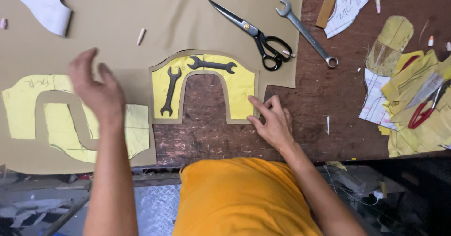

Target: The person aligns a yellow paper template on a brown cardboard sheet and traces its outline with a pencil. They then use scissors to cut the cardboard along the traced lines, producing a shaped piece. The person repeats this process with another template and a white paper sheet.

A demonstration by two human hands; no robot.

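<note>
A yellow arch-shaped paper pattern (242, 83) lies on tan fabric (155, 24), weighted by two dark wrenches (169, 90) (211, 65). The fabric is cut around the arch. My right hand (272, 121) presses its fingertips on the fabric edge at the arch's lower right corner. My left hand (96, 88) hovers open and blurred above a second yellow pattern (28, 107) at the left, holding nothing.
Black-handled scissors (256, 34) and a silver spanner (307, 34) lie at the fabric's right edge. Chalk pieces (141, 36) dot the cloth. Paper patterns (413, 100) and red-handled pliers (423, 114) pile on the brown table's right. A white pattern piece (44, 3) sits top left.
</note>
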